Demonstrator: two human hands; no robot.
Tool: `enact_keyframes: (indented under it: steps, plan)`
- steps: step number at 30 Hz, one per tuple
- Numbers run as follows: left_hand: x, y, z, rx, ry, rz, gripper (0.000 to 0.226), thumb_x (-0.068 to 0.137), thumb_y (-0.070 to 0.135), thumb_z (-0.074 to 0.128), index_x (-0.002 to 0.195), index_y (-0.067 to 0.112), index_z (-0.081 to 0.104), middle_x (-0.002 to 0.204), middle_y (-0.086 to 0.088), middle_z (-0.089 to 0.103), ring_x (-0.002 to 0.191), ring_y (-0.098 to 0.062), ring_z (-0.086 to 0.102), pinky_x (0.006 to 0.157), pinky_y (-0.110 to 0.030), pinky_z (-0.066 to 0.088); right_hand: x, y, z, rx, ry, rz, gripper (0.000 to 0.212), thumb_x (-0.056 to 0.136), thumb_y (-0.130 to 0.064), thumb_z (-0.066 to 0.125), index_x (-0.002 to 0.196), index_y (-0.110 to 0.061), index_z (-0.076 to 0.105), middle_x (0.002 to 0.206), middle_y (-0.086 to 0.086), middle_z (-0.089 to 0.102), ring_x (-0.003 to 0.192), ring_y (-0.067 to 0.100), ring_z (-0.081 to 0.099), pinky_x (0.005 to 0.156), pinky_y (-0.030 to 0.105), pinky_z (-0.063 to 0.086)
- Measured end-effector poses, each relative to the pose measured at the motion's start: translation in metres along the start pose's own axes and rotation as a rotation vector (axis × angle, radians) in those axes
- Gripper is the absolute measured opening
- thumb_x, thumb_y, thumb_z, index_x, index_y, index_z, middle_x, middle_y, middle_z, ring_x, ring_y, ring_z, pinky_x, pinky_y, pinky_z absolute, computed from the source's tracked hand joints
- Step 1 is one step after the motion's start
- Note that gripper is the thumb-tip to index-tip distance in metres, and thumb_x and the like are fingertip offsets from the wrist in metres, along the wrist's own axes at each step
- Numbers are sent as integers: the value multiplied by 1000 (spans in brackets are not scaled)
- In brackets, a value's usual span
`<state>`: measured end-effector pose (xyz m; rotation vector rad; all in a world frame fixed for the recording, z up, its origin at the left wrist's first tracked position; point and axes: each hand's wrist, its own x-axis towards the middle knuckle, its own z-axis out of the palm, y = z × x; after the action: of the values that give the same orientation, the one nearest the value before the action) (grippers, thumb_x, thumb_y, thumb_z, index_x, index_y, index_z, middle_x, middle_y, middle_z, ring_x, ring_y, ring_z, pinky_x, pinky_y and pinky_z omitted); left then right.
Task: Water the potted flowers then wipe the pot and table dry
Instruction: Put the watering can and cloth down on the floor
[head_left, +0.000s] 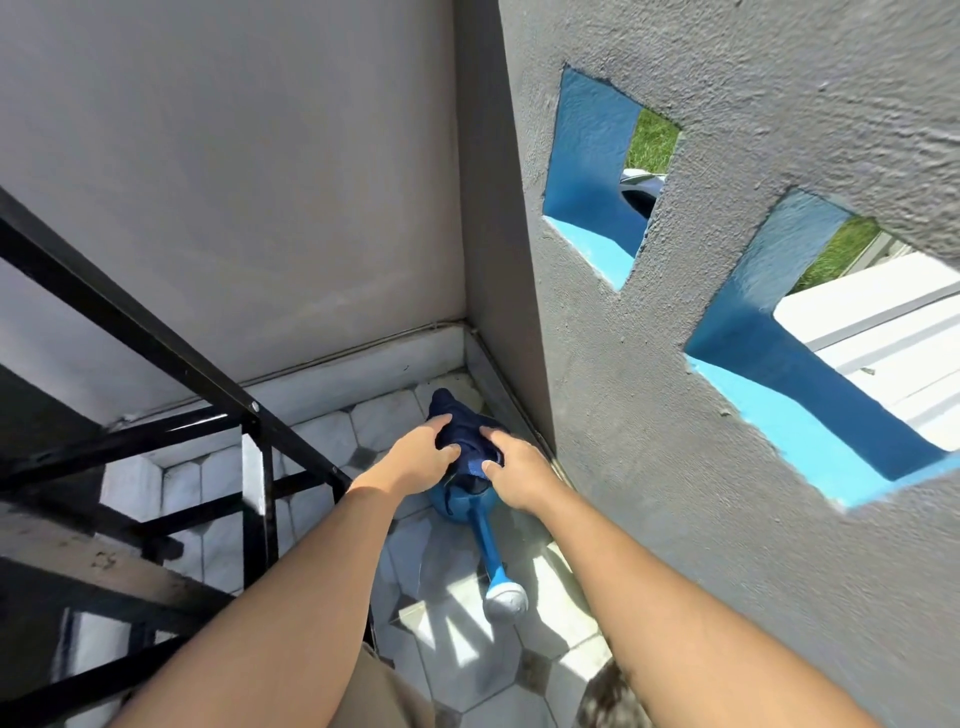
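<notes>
At the centre of the frame, the left hand (418, 451) and right hand (515, 474) both pinch a dark blue cloth (466, 432) with curled fingers, directly above a blue watering can (464, 503) on the tiled floor (457, 660), spout toward the lower frame.

The person's two arms are bare from the hands up to the frame edge, with no sleeves, watch, rings or gloves in view. The left hand (423, 453) and right hand (519, 475) are uncovered. Low in the frame shows a patch of tan-khaki garment (384, 691), probably trousers or shorts.
</notes>
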<state>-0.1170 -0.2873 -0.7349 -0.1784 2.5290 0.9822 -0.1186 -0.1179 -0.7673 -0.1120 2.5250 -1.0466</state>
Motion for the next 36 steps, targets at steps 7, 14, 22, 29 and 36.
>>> enact_keyframes:
  steps: [7, 14, 22, 29, 36]
  plan:
    - [2, -2, 2, 41, -13, 7, 64, 96, 29, 48, 154, 21, 21, 156, -11, 36, 140, -30, 39, 111, -34, 31, 1, 2, -1, -20, 6, -16, 55, 97, -17, 52, 150, -23, 39, 152, 3, 44, 138, 20, 43, 114, 27, 32]
    - [4, -2, 2, 36, 0, 19, 62, 96, 25, 47, 153, 18, 24, 154, -13, 39, 138, -30, 40, 111, -35, 34, 0, 1, -1, -9, 4, -11, 55, 95, -18, 54, 148, -25, 42, 148, 3, 50, 129, 21, 52, 110, 29, 40]
    - [4, -2, 4, 51, 16, 23, 62, 96, 24, 47, 153, 17, 25, 153, -14, 40, 138, -31, 41, 111, -35, 34, 0, 1, -2, 3, 25, -19, 52, 97, -16, 53, 147, -24, 44, 147, 4, 51, 131, 21, 51, 110, 29, 40]
    - [4, -2, 4, 62, 24, 26, 61, 96, 25, 48, 152, 16, 25, 153, -13, 39, 138, -31, 41, 110, -34, 33, -1, -1, -2, 8, 34, -24, 52, 97, -17, 54, 147, -24, 44, 146, 5, 52, 129, 22, 53, 107, 29, 42]
    - [3, -2, 4, 61, 21, 20, 61, 96, 27, 47, 153, 18, 25, 153, -13, 40, 137, -31, 42, 110, -35, 35, -2, -3, -3, 22, 35, -27, 52, 96, -17, 54, 147, -24, 44, 146, 4, 52, 128, 21, 53, 107, 30, 43]
